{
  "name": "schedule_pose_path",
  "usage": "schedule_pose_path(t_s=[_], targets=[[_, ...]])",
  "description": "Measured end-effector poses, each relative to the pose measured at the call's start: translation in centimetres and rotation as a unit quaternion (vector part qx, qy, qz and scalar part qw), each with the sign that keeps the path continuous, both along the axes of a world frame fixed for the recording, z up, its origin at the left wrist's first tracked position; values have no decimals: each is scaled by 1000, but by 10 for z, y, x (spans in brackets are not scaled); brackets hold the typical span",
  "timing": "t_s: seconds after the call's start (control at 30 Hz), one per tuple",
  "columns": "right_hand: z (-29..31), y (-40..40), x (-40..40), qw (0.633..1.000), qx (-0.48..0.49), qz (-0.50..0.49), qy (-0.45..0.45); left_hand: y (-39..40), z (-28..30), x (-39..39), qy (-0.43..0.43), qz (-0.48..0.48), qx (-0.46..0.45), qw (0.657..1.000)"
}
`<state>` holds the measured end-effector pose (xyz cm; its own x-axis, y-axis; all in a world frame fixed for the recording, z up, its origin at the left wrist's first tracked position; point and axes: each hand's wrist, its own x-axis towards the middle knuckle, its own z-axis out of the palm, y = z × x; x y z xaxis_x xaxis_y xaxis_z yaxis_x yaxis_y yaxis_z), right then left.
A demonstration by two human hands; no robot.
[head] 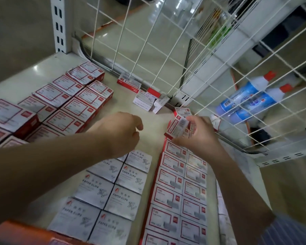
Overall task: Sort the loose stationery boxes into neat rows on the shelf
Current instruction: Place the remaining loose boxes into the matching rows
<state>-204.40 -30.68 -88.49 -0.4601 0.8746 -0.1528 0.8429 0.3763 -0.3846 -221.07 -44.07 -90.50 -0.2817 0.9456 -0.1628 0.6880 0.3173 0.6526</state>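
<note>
Red-edged box (pixel 177 127) pinched in right hand (pixel 197 137), tilted above far end of right rows (pixel 182 183). Left hand (pixel 121 132) empty, fingers loosely curled, over bare shelf (pixel 154 138). Risk: crooked set-down nudging neighbours, skewing row; loose boxes (pixel 145 101) remain by wire grid (pixel 166 50).

Looks like a shop aisle — retail stock on a white metal shelf (pixel 34 75) with a slotted upright (pixel 59 23) and wire-grid dividers (pixel 148 41). Many identical red-and-white boxes (pixel 72 112) and paper-clip boxes (pixel 113 188) laid in rows; beyond the mesh, blue bottles (pixel 251 98) on neighbouring shelving — typical store fittings.
</note>
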Motion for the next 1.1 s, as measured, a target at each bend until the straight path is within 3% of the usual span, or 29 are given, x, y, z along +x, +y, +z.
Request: schedule_pose_path(t_s=[0.37,0.8,1.1], targets=[[6,-68,34,999,10,20,33,-10,12,31,-10,-28,-7,1000],[0,-96,27,991,49,86,85,-10,15,40,-181,5,-6,983],[14,-75,35,994,-4,100,46,-12,6,30,-158,14,-21,987]])
